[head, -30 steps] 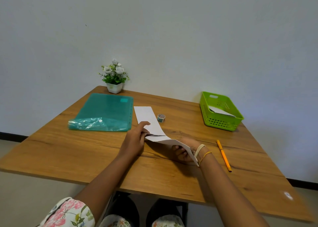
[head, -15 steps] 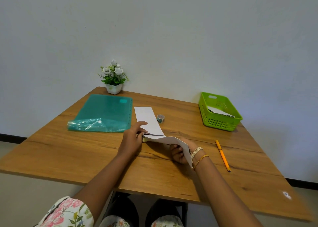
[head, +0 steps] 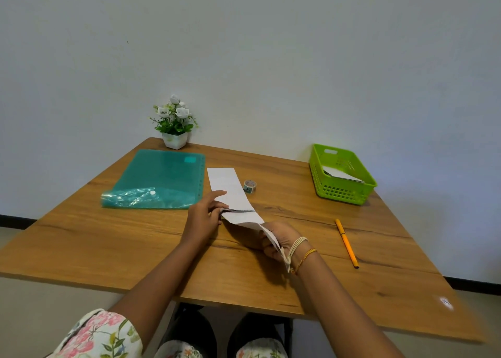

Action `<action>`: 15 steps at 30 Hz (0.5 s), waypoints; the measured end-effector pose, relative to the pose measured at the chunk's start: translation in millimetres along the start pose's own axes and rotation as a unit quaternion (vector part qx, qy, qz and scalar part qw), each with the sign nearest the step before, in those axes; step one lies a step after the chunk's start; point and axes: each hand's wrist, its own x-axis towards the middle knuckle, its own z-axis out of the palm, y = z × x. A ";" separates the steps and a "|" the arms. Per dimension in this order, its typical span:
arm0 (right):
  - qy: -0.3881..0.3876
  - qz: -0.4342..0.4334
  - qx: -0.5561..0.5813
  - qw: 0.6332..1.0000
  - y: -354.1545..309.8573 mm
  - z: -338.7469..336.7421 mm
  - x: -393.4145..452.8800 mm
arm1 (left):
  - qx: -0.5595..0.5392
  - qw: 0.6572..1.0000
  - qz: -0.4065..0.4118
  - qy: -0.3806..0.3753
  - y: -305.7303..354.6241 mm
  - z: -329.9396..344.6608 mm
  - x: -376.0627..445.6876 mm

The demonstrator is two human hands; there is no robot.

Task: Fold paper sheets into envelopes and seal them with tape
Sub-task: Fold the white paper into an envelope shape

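1. Wooden bench (head: 108, 249), filling the middle of the view, pushed against a pale wall on the far side.
2. Teal plastic folder (head: 160, 178), flat on the far-left part of the bench, its crumpled near edge turned towards the person.
3. Green basket (head: 352, 192), far right on the bench, with folded white paper (head: 343, 175) lying inside.
4. White paper sheet (head: 226, 184), centre of the bench: far end flat on the wood just right of the folder, near end lifted and bent over towards the person, fold line about halfway along.
5. Left hand (head: 203, 216), at the sheet's left edge by the fold; forefinger laid straight across the flat part, thumb and remaining fingers curled against the folded edge — grip narrow, pinching the paper sheet there.
6. Right hand (head: 276, 239), near and right of the left, fingers curled round the raised near end of the sheet; grip closed on the paper, with cord bands at the wrist.
7. Potted white flowers (head: 174, 121), at the far edge of the bench, beyond the folder.
8. Orange pen (head: 347, 243), lying on the right, nearer than the basket, well apart from the hands.
9. Small tape roll (head: 249, 186), on the bench just right of the sheet's far half, not touching it.
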 end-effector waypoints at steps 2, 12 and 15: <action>0.001 0.002 0.013 1.000 0.5 1.4 1.1 | 0.018 1.000 0.013 0.006 -0.5 0.4 0.6; -0.068 0.039 0.143 0.987 -1.9 -2.8 -10.6 | -0.010 0.989 -0.135 0.051 -1.3 2.4 10.2; -0.062 0.042 0.145 0.987 -3.0 -0.5 -10.5 | -0.076 0.959 -0.271 0.031 -0.4 9.1 23.2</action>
